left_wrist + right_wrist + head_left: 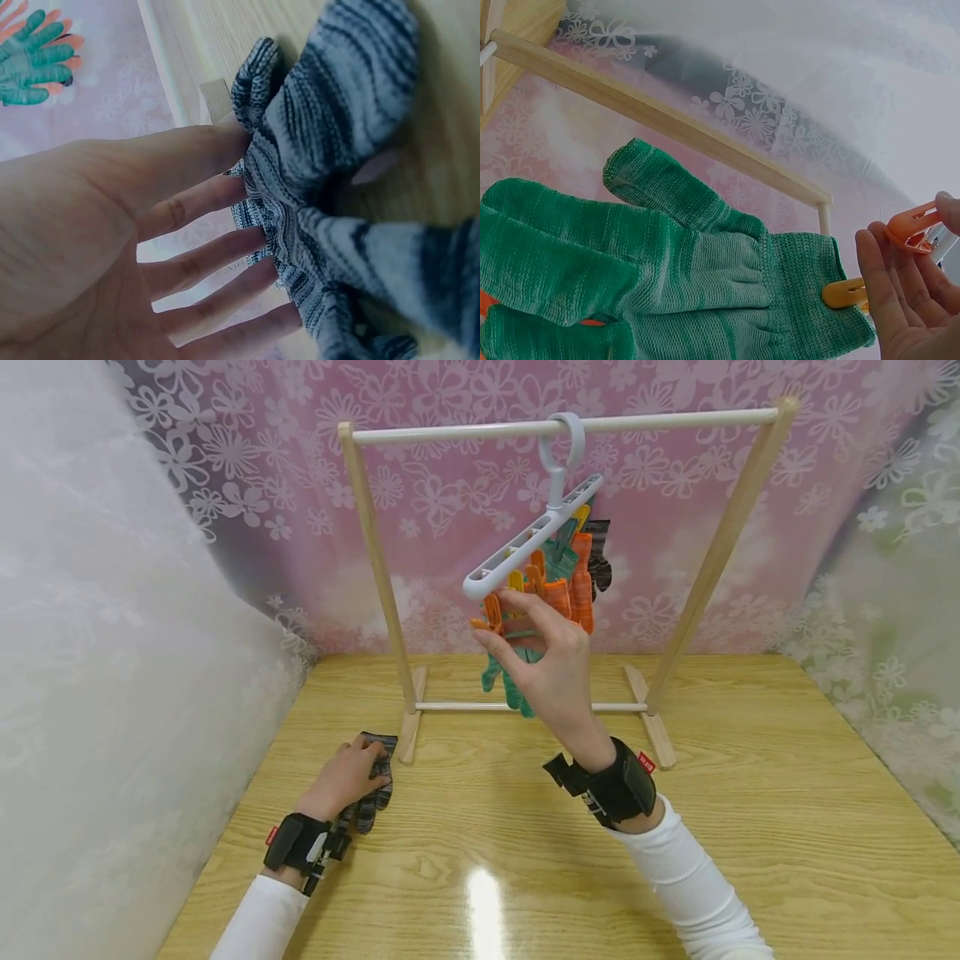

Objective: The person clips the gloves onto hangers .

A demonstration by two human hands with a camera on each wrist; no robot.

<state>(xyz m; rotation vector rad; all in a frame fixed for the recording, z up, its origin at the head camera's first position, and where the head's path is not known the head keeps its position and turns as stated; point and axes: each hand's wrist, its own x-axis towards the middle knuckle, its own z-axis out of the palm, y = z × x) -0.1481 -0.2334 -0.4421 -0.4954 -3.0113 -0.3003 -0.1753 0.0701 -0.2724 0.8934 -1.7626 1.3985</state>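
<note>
My right hand (551, 664) pinches an orange clothespin (491, 612) between thumb and fingers, just under the near end of a pale grey hanger (517, 545). A green knitted glove (682, 262) hangs beside that hand, its cuff clipped by a yellow clothespin (844, 293). On the table at the left, my left hand (347, 778) holds a black-and-grey striped knitted glove (381, 770). In the left wrist view, the thumb and fingers close on the bunched fabric of that striped glove (337, 97). Orange gloves (581, 585) and a dark glove (598, 560) hang farther along the hanger.
A wooden rack (378, 568) with a white top rail (450, 432) stands at the back of the table (525, 843); the hanger hooks over this rail. Its feet spread on the tabletop. Flower-patterned curtains (300, 510) close in the back and sides.
</note>
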